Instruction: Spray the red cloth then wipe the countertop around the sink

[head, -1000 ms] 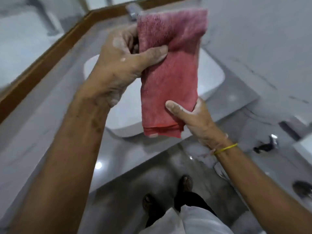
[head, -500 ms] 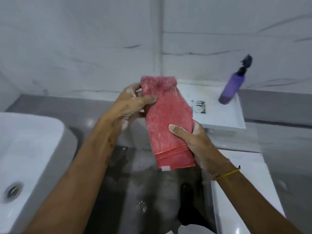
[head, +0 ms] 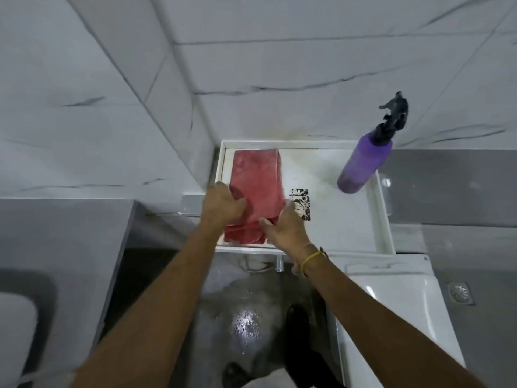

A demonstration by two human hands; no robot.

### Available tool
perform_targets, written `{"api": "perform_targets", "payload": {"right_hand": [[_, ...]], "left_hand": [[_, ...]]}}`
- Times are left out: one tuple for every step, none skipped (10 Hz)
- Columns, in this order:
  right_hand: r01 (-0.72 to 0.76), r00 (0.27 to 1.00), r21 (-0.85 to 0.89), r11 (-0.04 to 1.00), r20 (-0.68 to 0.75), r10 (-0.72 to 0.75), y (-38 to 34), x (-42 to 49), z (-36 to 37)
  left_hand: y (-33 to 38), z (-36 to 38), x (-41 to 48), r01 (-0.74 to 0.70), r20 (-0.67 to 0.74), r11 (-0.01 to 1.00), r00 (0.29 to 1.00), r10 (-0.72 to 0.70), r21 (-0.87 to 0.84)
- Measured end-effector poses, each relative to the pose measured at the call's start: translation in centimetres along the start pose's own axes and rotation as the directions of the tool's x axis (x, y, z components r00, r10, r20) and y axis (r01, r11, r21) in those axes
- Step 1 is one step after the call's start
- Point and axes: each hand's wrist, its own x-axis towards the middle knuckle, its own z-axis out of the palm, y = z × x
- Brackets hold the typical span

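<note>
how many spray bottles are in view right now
1. The purple spray bottle stands at the far right corner of the white tray, apart from the red cloth on its left side. No other shows.

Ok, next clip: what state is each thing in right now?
red cloth: folded, lying flat on the white shelf
spray bottle: upright on the shelf, untouched
left hand: resting on the cloth
right hand: at the cloth's near edge
floor: wet

White toilet cistern lid (head: 349, 219), floor drain (head: 460, 293), wet floor (head: 246, 323).
</note>
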Motion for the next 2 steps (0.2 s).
{"api": "perform_targets", "payload": {"right_hand": [[0.046,0.996,-0.204,0.978,-0.068,-0.060,0.15,0.24,0.91],[0.000,0.999,-0.461,0.888,-0.046,-0.024,0.03,-0.25,1.62]], "left_hand": [[-0.53,1.85,0.41,-0.045,-0.068,0.961,0.996,0.066,0.274],[-0.40,1.45,0.77,-0.111,-0.041,0.896,0.989,0.143,0.431]]}}
